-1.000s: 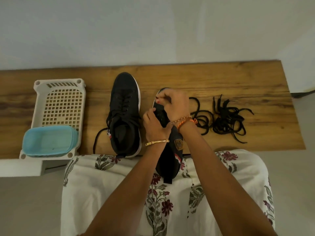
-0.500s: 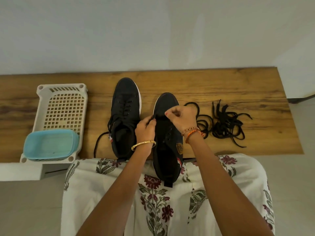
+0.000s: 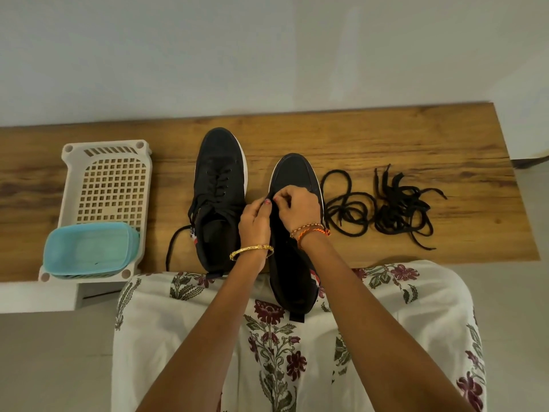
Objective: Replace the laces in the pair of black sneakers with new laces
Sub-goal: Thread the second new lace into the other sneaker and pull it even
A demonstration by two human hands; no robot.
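Pinching at the near sneaker (image 3: 292, 248), heel on our lap to bring the eyelets close, our left hand (image 3: 256, 223) and right hand (image 3: 298, 208) curl fingertips together; gripped lace hidden. Loose laces (image 3: 383, 208) wait alongside.

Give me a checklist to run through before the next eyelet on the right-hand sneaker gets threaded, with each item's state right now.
1. Right-hand sneaker steady, toe on the wooden table, heel over the lap: ok.
2. Left hand and right hand both at its eyelet area, fingertips together: ok.
3. Lace end actually in the grip: cannot tell, the fingers hide it.
4. Which eyelets are already threaded: cannot tell, the hands cover them.
5. Loose black laces lie on the table right of the shoe, within easy reach: ok.
6. Left-hand sneaker still laced, so not yet redone: not ok.
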